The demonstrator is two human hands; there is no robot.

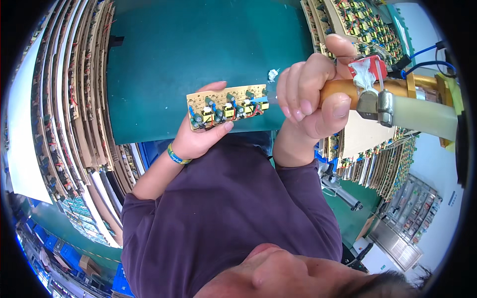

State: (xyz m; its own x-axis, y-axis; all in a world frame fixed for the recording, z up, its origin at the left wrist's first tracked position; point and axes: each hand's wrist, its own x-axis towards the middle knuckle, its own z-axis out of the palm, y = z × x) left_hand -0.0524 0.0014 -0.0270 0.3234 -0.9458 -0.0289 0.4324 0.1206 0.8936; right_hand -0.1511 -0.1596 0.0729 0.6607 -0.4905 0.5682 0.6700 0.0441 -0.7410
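Observation:
My left hand (201, 141) is closed around a narrow tan circuit board (233, 102), thumb along its near edge and fingers behind the far edge. Green capacitors, yellow-wrapped transformers and short red and black wires stand on the board. My right hand (313, 92) grips the copper-coloured barrel of a glue dispensing gun (397, 88), thumb below and fingers over the top. A red part (377, 67) on the gun is smeared with white paste. The gun's nozzle end, partly hidden by my fingers, points at the board's right end; whether it touches cannot be told.
The green tabletop (198, 49) bears a small white paste lump (273, 75). Tall stacks of boards between cardboard sheets (74, 89) rise at left; more stacked boards (370, 27) stand at right. A thick pale hose (425, 116) and blue cables (430, 63) run from the gun.

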